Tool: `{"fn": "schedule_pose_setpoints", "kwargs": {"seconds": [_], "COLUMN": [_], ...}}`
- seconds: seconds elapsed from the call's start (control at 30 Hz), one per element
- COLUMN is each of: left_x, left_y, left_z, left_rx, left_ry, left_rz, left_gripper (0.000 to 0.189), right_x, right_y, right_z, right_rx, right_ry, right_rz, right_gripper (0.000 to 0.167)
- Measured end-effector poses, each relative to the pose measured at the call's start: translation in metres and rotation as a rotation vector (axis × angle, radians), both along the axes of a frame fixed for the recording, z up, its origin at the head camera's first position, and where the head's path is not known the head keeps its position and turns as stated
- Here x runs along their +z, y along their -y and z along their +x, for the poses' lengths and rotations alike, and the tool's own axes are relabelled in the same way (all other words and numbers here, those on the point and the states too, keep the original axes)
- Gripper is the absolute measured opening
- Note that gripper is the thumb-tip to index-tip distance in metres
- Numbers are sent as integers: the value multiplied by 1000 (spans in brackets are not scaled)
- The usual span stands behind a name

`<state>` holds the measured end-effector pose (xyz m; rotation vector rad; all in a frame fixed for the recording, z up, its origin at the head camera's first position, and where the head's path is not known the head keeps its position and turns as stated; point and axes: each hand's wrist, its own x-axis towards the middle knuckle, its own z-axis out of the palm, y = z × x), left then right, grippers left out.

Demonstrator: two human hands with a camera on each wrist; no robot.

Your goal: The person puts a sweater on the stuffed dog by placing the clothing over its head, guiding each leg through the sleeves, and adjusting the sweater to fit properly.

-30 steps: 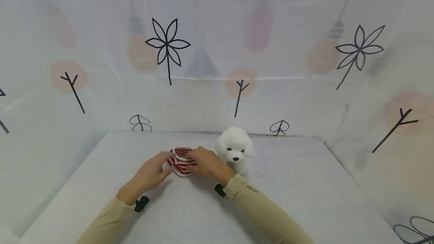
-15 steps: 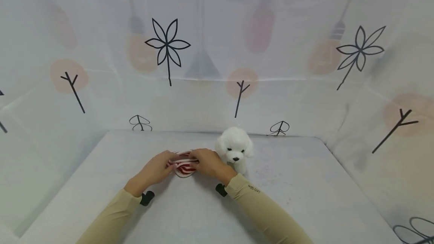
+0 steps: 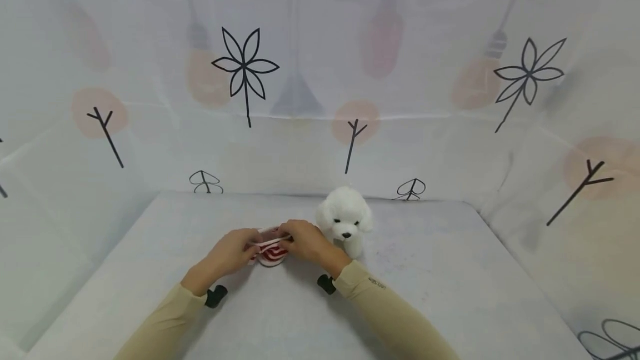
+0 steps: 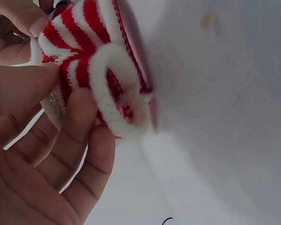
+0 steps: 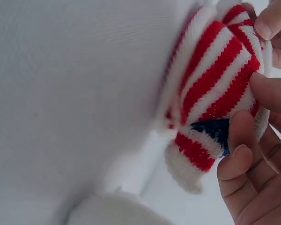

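A small knitted sweater (image 3: 271, 255) with red and white stripes is held between my two hands over the table. My left hand (image 3: 231, 250) pinches its left side, thumb in front. On the other side my right hand (image 3: 306, 242) grips the knit between thumb and fingers. In the left wrist view, a short sleeve with a thick white cuff (image 4: 99, 84) sticks out beside the left fingers. The right wrist view has a dark blue patch (image 5: 210, 131) near the other sleeve. Just right of my right hand, a white plush dog (image 3: 346, 213) faces the camera.
The white table (image 3: 425, 293) reaches back to a pale curtain (image 3: 310, 149) printed with plants and lamps, which also encloses both sides. Dark straps (image 3: 326, 284) sit at the wrists.
My left hand has moved slightly right and closed on the sweater's side. The sweater's upper edge has been drawn down and its opening narrowed. The plush dog has stayed in place.
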<state>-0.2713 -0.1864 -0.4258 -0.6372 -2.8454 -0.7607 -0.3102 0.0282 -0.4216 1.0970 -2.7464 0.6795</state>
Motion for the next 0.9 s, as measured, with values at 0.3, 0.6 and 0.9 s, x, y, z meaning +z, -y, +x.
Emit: {"fn": "schedule_pose_setpoints", "kwargs": {"seconds": [0.3, 0.6, 0.9], "left_x": [24, 58, 101], "left_y": [4, -2, -24], "left_z": [27, 37, 34], "left_rx": [-114, -268, -328], "left_ry": [-98, -253, -244], "left_rz": [55, 136, 167], "left_gripper": [8, 12, 7], "right_x": [23, 61, 102], "right_y": [-6, -22, -52], "right_z": [29, 53, 56], "right_rx": [35, 147, 193], "right_ry": [-41, -211, -234], "right_rz": [-77, -224, -237], "right_gripper": [11, 7, 8]}}
